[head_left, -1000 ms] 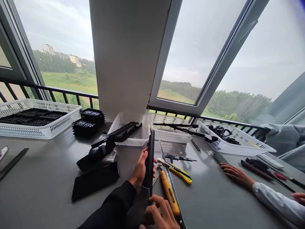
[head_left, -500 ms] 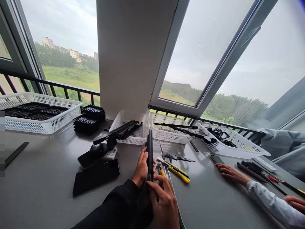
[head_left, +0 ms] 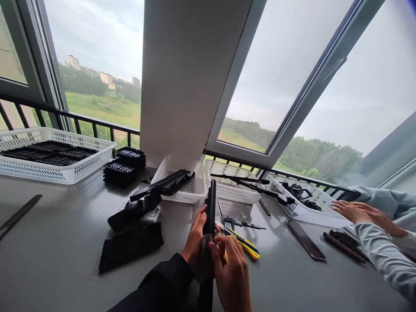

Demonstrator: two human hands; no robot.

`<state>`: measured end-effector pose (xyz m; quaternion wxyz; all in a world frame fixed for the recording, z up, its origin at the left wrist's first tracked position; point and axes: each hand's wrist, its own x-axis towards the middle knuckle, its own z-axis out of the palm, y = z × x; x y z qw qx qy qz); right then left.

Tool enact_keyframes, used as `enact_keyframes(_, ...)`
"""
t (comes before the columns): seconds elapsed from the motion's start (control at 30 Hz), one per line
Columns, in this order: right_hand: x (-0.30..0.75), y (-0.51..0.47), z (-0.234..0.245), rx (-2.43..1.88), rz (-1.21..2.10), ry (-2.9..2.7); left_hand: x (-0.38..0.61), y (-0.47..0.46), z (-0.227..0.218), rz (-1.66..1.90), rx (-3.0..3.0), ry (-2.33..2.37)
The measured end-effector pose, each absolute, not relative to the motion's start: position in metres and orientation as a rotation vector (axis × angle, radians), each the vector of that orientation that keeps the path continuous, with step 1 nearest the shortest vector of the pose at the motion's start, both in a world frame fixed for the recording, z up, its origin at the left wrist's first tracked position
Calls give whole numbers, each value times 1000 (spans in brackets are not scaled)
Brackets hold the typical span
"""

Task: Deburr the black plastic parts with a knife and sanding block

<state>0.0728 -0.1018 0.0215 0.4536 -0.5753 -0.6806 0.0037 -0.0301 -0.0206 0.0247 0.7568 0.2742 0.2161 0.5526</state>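
Observation:
My left hand (head_left: pixel 195 238) is closed around a long, narrow black plastic part (head_left: pixel 211 210), held upright and pointing away from me above the table. Against the part's near portion lies a flat greyish piece (head_left: pixel 205 255), blurred, its kind unclear. My right hand (head_left: pixel 233 271) has its thumb and fingers bent together at that piece, seemingly pinching it. Just beyond the right hand lie a yellow utility knife (head_left: pixel 250 250) and a dark caliper (head_left: pixel 242 223).
Two black phones, the nearer one (head_left: pixel 131 247) flat, lie left. White baskets (head_left: pixel 69 175) with black parts line the window side, beside stacked black parts (head_left: pixel 125 167). A co-worker's hands (head_left: pixel 357 212) are at the right basket, near another phone (head_left: pixel 306 240). A dark strip (head_left: pixel 19 214) lies far left.
The greyish piece shows more clearly on the black part, and my right hand has shifted slightly right. The co-worker's hand has left the right-hand phone and both hands now meet by the basket.

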Motion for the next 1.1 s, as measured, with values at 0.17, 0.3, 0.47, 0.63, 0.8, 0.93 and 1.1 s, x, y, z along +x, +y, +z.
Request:
enact_keyframes(0.17, 70, -129, -20, -1398, 113, -1616, -26, -22, 26, 1224, 588, 478)
enact_keyframes(0.3, 75, -112, -4, -1434, 194, -1597, -22, -26, 25, 1216, 571, 458)
enact_keyframes(0.47, 74, -86, 32, -1483, 322, -1500, -22, -28, 23, 1243, 594, 486)
enact_keyframes(0.63, 68, -77, 40, -1547, 455, -1400, -23, -26, 19, 1233, 615, 487)
enact_keyframes(0.8, 68, -69, 37, -1537, 371, -1351, -23, -26, 17, 1255, 595, 461)
enact_keyframes(0.93, 68, -59, 40, -1482, 239, -1347, -22, -24, 13, 1254, 612, 426)
enact_keyframes(1.1, 71, -47, 52, -1434, 202, -1378, -23, -23, 18, 1278, 675, 457)
